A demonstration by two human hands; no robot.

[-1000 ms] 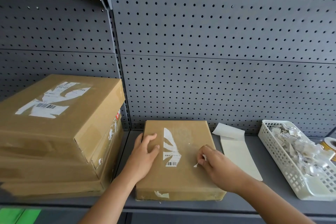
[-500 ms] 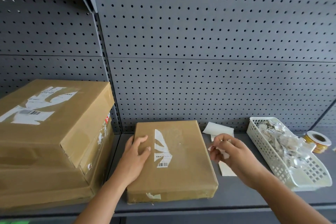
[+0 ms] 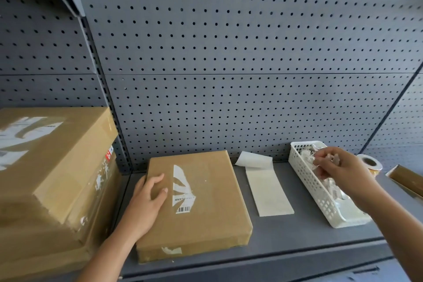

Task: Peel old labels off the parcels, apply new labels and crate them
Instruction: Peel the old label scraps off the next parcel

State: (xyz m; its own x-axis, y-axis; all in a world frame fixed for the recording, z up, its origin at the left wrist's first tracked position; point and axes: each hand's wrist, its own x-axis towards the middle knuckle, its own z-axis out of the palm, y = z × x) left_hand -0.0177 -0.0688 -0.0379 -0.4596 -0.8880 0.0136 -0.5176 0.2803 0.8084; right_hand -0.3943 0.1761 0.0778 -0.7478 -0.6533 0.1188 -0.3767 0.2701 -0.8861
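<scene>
1. Flat parcel (image 3: 206, 208): brown cardboard, low and rectangular with a smooth top. It lies on the grey shelf (image 3: 286, 238) in the middle of the view, its long side running away from the camera.
2. Torn label remnant (image 3: 182, 190) on the parcel top: white paper in jagged slivers, with a barcode at the near end. There is bare, slightly scuffed cardboard to its right. A small white scrap (image 3: 171, 250) is stuck on the parcel's front edge.
3. Left hand (image 3: 148, 199): palm down on the left part of the parcel top, beside the remnant. The fingers are loosely spread and lie flat, gripping nothing.
4. Right hand (image 3: 341, 167): held over the far end of the white basket (image 3: 306, 181), fingertips bunched towards the thumb (motion blur, so I cannot tell whether anything is pinched between them).
5. The basket is rigid plastic with lattice walls, a long rectangle at the right of the shelf. Crumpled pale paper scraps (image 3: 305, 152) lie inside it.
6. Backing strip (image 3: 267, 192): a pale cream, smooth sheet lying flat between the parcel and the basket. Its far end curls up against the pegboard (image 3: 229, 53).
7. The pegboard is matte grey metal with a regular grid of round holes.
8. Stacked large boxes (image 3: 57, 178) at left: brown cardboard with glossy tape, and ragged white label remains on top.
9. Tape roll (image 3: 370, 163): a round roll with a hollow core, behind the right hand.
10. A cardboard corner (image 3: 407, 178) shows at the right edge.
</scene>
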